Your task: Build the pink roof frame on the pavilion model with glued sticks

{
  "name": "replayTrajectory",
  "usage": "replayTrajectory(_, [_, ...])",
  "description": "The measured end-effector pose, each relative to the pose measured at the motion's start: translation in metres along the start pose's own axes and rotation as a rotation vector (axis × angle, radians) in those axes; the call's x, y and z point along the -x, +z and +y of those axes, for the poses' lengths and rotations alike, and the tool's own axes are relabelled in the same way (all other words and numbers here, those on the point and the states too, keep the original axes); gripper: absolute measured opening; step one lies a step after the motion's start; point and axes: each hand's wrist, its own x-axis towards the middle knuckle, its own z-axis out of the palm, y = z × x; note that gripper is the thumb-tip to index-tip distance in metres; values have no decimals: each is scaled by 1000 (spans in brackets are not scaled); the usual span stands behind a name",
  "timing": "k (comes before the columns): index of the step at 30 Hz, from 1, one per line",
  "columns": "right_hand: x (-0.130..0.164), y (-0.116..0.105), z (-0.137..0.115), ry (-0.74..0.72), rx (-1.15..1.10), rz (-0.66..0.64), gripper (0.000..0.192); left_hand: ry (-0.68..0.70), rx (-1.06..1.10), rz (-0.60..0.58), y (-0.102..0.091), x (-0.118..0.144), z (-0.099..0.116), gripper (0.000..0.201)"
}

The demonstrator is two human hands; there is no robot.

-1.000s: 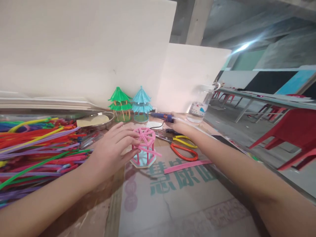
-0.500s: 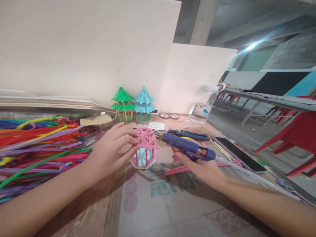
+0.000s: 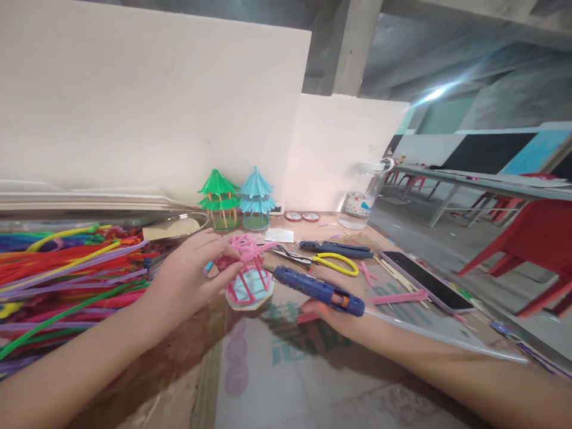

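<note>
My left hand grips the upper part of a small pink pavilion frame, made of pipe-cleaner-like strips on a pale blue octagonal base. The frame leans to the left, and its far side is partly hidden by my fingers. A small blue bit shows by my thumb; what it is I cannot make out. My right hand is wrapped round a dark blue glue gun, whose nozzle points at the frame's posts, close to them. A long clear glue stick sticks out of its back end.
Colourful pipe cleaners lie heaped at left. Behind stand a green pavilion, a blue pavilion and a water bottle. Pliers, yellow-handled scissors, pink strips and a phone lie at right.
The pink frame has gone from upright to tilted left in my left hand. The glue gun has come lower and to the left, its nozzle now beside the frame's posts. The view has shifted slightly.
</note>
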Motion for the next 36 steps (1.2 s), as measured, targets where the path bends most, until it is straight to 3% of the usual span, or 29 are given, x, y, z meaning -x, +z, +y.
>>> replayTrajectory(9, [-3,-3,-6,68,93,-59,18,-103,52,-69,1,-1,6,24])
replayTrajectory(21, [-5,-3,-5,-10,175,-47,27,-14,17,-51,4,1,9,21])
replayTrajectory(32, [-1,-1,0,49,189,-41,26,-12,7,-52,5,1,7,21])
replayTrajectory(36, [0,-1,3,25,200,17,27,-37,17,-83,2,0,7,19])
